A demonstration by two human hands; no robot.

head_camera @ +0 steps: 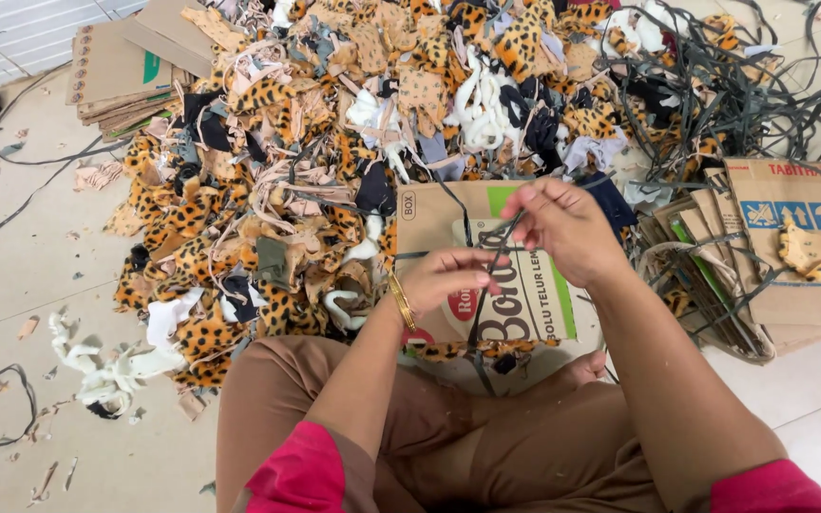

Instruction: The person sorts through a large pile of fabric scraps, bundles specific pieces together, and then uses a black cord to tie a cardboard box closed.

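Head view, both hands [501, 252] pinching dark strip [494, 255], hanging near-vertical

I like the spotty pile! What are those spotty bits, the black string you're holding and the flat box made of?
Spotty scraps: probably fuzzy plush fabric, soft ragged edges. Black strip between left hand and right hand: thin, limp, maybe elastic or fabric trim. Flattened box: brown cardboard, matte.
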